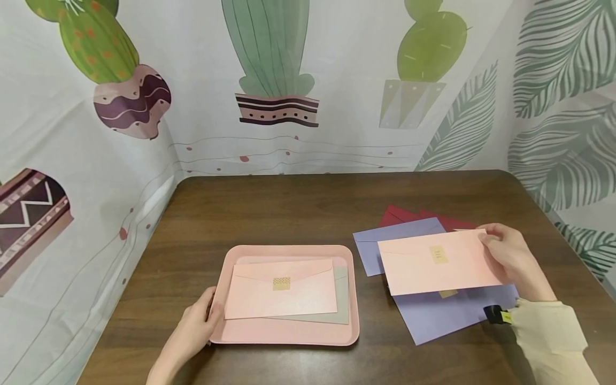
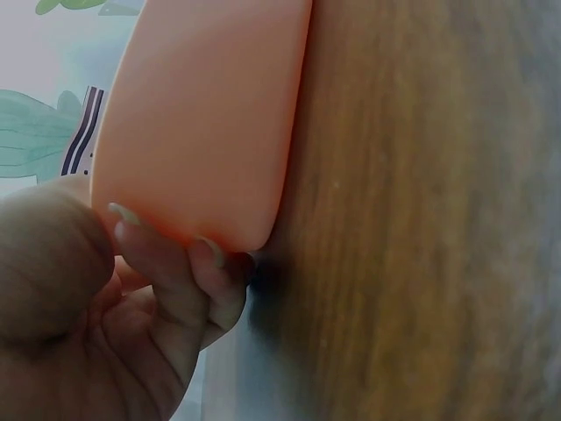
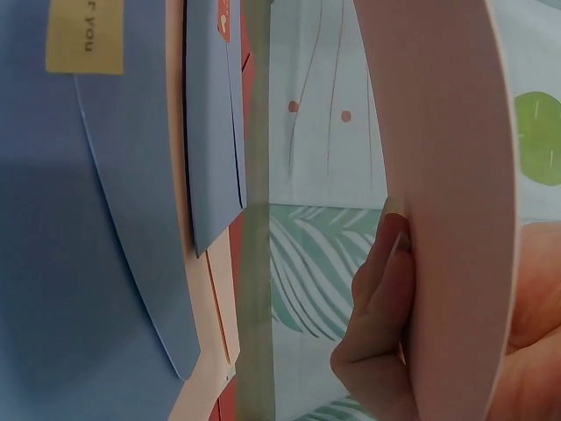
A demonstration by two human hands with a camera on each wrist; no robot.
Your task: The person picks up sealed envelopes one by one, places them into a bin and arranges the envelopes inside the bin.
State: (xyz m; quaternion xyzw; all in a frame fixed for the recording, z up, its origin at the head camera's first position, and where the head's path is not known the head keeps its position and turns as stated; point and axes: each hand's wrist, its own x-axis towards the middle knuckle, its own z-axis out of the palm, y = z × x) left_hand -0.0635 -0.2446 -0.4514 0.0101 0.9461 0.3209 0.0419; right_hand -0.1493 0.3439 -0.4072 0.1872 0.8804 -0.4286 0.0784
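Observation:
My left hand grips the left rim of a pink tray, thumb over the edge and fingers under it in the left wrist view. Inside the tray a pink envelope with a gold sticker lies over a grey-green envelope. On the right, my right hand pinches the right end of another pink envelope, which is raised above a loose pile. Lavender envelopes show below and behind it. Red envelopes stick out at the back of the pile.
The brown wooden table meets a white cloth backdrop printed with cacti and leaves. A black strap end with a yellow tag hangs at my right wrist. More pink envelope edges show among the lavender ones in the right wrist view.

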